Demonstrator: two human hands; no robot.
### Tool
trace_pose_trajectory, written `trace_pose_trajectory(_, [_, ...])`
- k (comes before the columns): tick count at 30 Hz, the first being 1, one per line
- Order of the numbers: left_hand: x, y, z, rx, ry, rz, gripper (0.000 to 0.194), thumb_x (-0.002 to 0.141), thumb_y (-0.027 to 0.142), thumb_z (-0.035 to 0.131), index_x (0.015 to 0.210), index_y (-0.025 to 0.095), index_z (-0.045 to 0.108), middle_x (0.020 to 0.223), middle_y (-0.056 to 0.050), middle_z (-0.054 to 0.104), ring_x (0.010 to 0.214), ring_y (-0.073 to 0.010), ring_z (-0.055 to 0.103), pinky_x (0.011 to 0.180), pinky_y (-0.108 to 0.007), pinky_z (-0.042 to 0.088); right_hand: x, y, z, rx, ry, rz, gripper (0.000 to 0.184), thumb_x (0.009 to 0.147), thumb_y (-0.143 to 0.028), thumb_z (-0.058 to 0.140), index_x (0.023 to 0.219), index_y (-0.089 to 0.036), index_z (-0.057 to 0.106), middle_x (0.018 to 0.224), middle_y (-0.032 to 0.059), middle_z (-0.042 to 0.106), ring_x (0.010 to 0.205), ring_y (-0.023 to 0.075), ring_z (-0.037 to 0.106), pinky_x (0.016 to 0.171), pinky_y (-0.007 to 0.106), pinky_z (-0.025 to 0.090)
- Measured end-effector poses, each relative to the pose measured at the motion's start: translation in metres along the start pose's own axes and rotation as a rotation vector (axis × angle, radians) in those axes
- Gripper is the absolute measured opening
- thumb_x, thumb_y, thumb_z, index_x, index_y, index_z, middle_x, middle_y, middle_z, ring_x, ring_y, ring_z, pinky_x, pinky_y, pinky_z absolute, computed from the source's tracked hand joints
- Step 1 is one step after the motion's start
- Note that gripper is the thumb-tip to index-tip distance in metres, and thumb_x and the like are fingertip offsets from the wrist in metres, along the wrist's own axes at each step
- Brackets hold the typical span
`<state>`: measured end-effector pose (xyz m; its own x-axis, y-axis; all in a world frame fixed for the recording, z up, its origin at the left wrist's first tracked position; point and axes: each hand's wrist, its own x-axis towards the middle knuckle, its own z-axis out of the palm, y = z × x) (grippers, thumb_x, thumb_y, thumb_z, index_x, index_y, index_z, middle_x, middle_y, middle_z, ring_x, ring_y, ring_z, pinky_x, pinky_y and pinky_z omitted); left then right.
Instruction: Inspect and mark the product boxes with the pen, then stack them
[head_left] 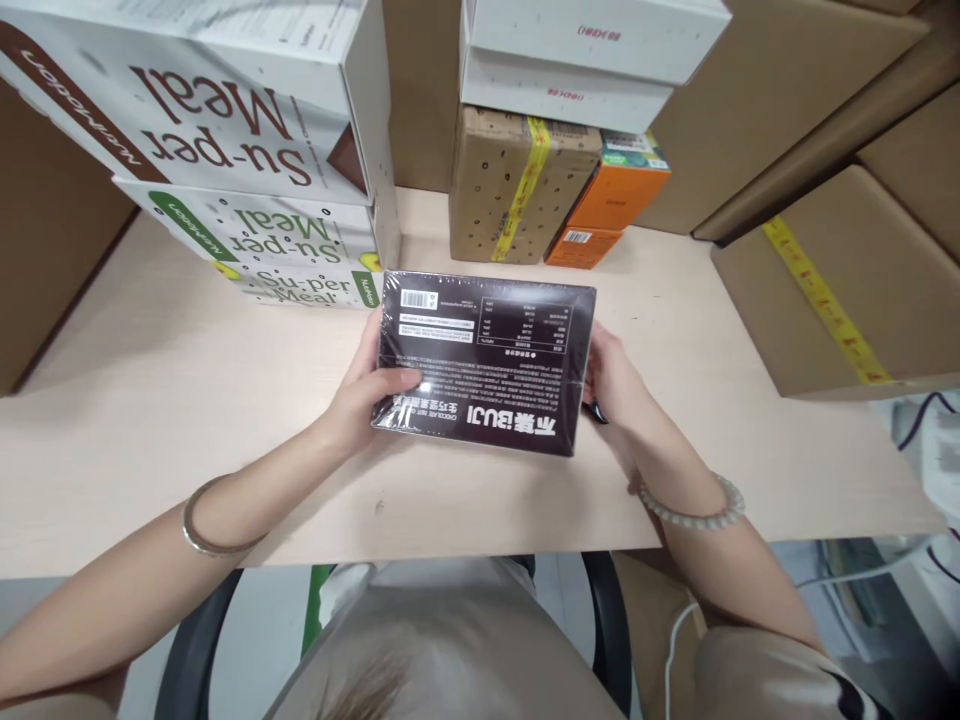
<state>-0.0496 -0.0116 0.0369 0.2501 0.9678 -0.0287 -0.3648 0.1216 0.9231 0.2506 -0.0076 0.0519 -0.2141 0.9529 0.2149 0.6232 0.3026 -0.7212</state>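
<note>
Gripping the dark, film-wrapped box [487, 365] at its left end, the left hand [367, 395] lays its thumb across the printed face, with the other fingers out of sight around the edge and behind. The right hand [616, 375] is at the box's opposite end, its fingers curled in and partly covered by that edge; how far they close, and whether they grip the box, I cannot tell. A small black object [595, 412] shows just below those fingers (too little of it is visible to name it).

The box is in front of the person, between both hands, over the middle of the pale wooden surface [450, 510]. Its printing reads upside down from this side, with a barcode near the far left corner and large white lettering along the near edge. Whether its underside touches the surface is hidden.

Beyond the left hand rises a stack of white Su-per Meal boxes [247, 120], the top one with a brown label and the lower ones with green. Farther back, white cartons [592, 45] rest above a speckled brown carton [487, 180] bound with yellow tape, and two orange boxes [611, 195] stand beside it. To the right sits a larger taped carton [825, 290], well apart from the right hand.
</note>
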Motion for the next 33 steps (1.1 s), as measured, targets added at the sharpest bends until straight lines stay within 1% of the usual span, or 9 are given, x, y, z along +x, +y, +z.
trace_pose_trajectory(2, [0.0, -0.002, 0.0, 0.076, -0.03, 0.073, 0.091, 0.078, 0.038, 0.089, 0.159, 0.037, 0.046, 0.151, -0.005, 0.067, 0.144, -0.0384, 0.06, 0.121, -0.054, 0.055, -0.001, -0.006, -0.005, 0.267, -0.101, 0.09, 0.075, 0.113, -0.067, 0.017, 0.095, -0.023, 0.074, 0.058, -0.002, 0.058, 0.038, 0.0129, 0.039, 0.038, 0.031, 0.031])
trace_pose_trajectory(4, [0.0, -0.004, 0.001, 0.158, -0.077, 0.146, 0.102, 0.08, 0.041, 0.092, 0.166, 0.039, 0.036, 0.156, -0.006, 0.063, 0.145, -0.0359, 0.059, 0.123, -0.051, 0.053, -0.005, -0.017, -0.009, 0.395, -0.153, 0.151, 0.059, 0.107, -0.073, 0.044, 0.117, -0.023, 0.073, 0.077, 0.0009, 0.073, 0.047, 0.0134, 0.053, 0.043, 0.029, 0.043])
trace_pose_trajectory(6, [0.0, -0.006, 0.003, 0.241, -0.119, 0.207, 0.108, 0.083, 0.041, 0.092, 0.17, 0.039, 0.029, 0.163, -0.008, 0.057, 0.147, -0.0348, 0.058, 0.124, -0.049, 0.052, -0.009, -0.027, -0.013, 0.428, -0.121, 0.188, 0.055, 0.093, -0.065, 0.078, 0.13, -0.025, 0.069, 0.106, 0.0059, 0.082, 0.072, 0.0179, 0.072, 0.063, 0.031, 0.061])
trace_pose_trajectory(9, [0.001, -0.009, -0.001, 0.367, -0.175, 0.311, 0.105, 0.089, 0.041, 0.088, 0.173, 0.042, 0.025, 0.17, -0.008, 0.048, 0.15, -0.0347, 0.054, 0.127, -0.052, 0.048, -0.008, -0.029, -0.018, 0.475, -0.058, 0.225, 0.063, 0.075, -0.053, 0.098, 0.126, -0.026, 0.071, 0.125, 0.0084, 0.081, 0.104, 0.0271, 0.079, 0.087, 0.042, 0.069])
trace_pose_trajectory(15, [0.005, -0.011, -0.022, 0.581, -0.223, 0.424, 0.072, 0.105, 0.041, 0.07, 0.168, 0.05, 0.036, 0.157, -0.007, 0.051, 0.142, -0.0287, 0.061, 0.124, -0.052, 0.051, 0.023, 0.033, -0.034, 0.431, 0.317, 0.135, 0.058, 0.073, -0.06, 0.097, 0.113, -0.032, 0.065, 0.116, 0.0041, 0.076, 0.111, 0.0296, 0.076, 0.092, 0.047, 0.068])
trace_pose_trajectory(20, [0.003, -0.01, -0.014, 0.698, -0.203, 0.38, 0.045, 0.11, 0.037, 0.061, 0.154, 0.033, 0.053, 0.135, -0.009, 0.063, 0.128, -0.0243, 0.068, 0.114, -0.047, 0.057, 0.058, 0.078, -0.042, 0.317, 0.395, 0.092, 0.066, 0.072, -0.07, 0.091, 0.117, -0.034, 0.059, 0.1, 0.0016, 0.069, 0.09, 0.0268, 0.073, 0.073, 0.047, 0.067])
trace_pose_trajectory(26, [-0.002, -0.003, -0.003, 0.964, -0.262, 0.498, 0.03, 0.104, 0.024, 0.063, 0.134, 0.025, 0.065, 0.125, -0.008, 0.066, 0.121, -0.024, 0.067, 0.109, -0.044, 0.059, 0.089, 0.073, -0.032, 0.302, 0.254, 0.034, 0.075, 0.065, -0.067, 0.092, 0.123, -0.029, 0.062, 0.126, 0.0085, 0.073, 0.115, 0.0329, 0.072, 0.097, 0.055, 0.067])
trace_pose_trajectory(30, [-0.003, 0.002, -0.003, 1.027, -0.297, 0.483, 0.025, 0.105, 0.026, 0.06, 0.129, 0.022, 0.067, 0.123, -0.009, 0.065, 0.119, -0.0236, 0.068, 0.109, -0.043, 0.059, 0.092, 0.069, -0.022, 0.083, 0.332, 0.147, 0.059, 0.072, -0.056, 0.089, 0.115, -0.024, 0.065, 0.109, 0.0092, 0.075, 0.102, 0.0338, 0.075, 0.096, 0.06, 0.065])
trace_pose_trajectory(33, [-0.002, 0.002, -0.004, 1.037, -0.277, 0.457, 0.024, 0.107, 0.03, 0.057, 0.127, 0.021, 0.068, 0.121, -0.009, 0.067, 0.118, -0.0237, 0.068, 0.109, -0.043, 0.059, 0.091, 0.067, -0.016, -0.15, 0.413, 0.175, 0.049, 0.078, -0.046, 0.084, 0.115, -0.021, 0.064, 0.115, 0.0125, 0.074, 0.109, 0.0357, 0.073, 0.104, 0.063, 0.06])
